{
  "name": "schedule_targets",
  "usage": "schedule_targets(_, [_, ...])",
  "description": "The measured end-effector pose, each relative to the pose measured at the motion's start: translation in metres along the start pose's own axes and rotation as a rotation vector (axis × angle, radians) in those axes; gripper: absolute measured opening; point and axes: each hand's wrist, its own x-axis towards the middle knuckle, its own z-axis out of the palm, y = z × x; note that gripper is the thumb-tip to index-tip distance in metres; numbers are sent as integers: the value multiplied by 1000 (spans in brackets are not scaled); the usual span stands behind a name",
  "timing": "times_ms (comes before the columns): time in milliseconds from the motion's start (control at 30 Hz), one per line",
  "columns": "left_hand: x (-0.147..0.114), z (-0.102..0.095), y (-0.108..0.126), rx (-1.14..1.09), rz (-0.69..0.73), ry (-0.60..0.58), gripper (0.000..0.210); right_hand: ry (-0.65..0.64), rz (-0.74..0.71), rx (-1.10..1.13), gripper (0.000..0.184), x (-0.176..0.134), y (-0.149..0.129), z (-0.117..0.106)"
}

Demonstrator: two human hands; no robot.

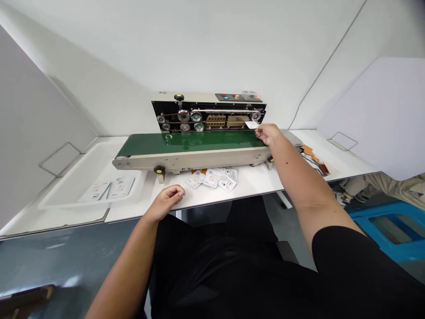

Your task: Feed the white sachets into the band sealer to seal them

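Observation:
A small white printed sachet (251,125) is pinched in the fingertips of my right hand (268,133). The sachet lies at the right end of the band sealing machine (209,99), near its belts and rollers. Below it runs the green conveyor belt (189,141). My left hand (167,200) rests at the table's front edge with its fingers curled in, and nothing shows in it. To its right, a loose pile of white sachets (211,178) lies on the table under the conveyor's front side.
A white tray (71,166) at the left holds several sachets (121,188). Orange packets (310,153) lie beyond the conveyor's right end. A blue plastic stool (360,217) stands on the floor at right, near another person's legs (387,184). White panels flank the table.

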Motion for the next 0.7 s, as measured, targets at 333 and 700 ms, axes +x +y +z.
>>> schedule_targets(333, [-1, 3, 0, 32, 6, 27, 38, -4, -392, -166, 28, -63, 36, 13])
schedule_targets(700, [40, 30, -5, 816, 424, 79, 29, -567, -969, -1019, 54, -197, 193, 29])
